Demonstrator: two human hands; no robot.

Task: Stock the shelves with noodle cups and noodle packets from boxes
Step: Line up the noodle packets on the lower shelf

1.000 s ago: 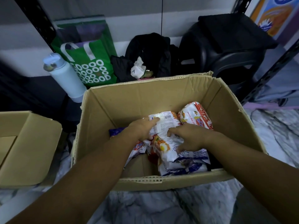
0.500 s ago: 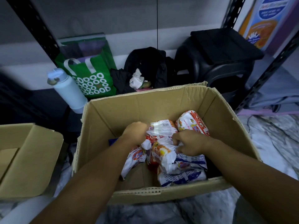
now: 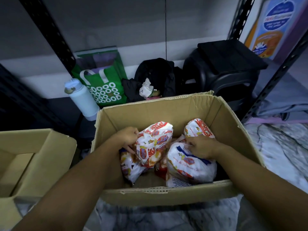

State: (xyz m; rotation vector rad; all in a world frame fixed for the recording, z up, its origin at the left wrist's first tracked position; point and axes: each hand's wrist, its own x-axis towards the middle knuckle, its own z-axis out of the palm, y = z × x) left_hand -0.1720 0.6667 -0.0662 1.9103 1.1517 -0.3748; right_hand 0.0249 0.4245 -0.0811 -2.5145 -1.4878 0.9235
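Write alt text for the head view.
Two bare hands reach into an open cardboard box: the left hand grips a red-and-white noodle packet, the right hand a blue-trimmed noodle packet. A green tote bag and white bottle stand behind.

Green tote bag [image 3: 106, 90]: white rows of O's, starting w/ G, ending w/ D ("GOOO…OOD"). Print on noodle packets [image 3: 153, 145] & wall poster [image 3: 273, 22]: too blurred to read.

Dim, soft light; blurred, warped edges.
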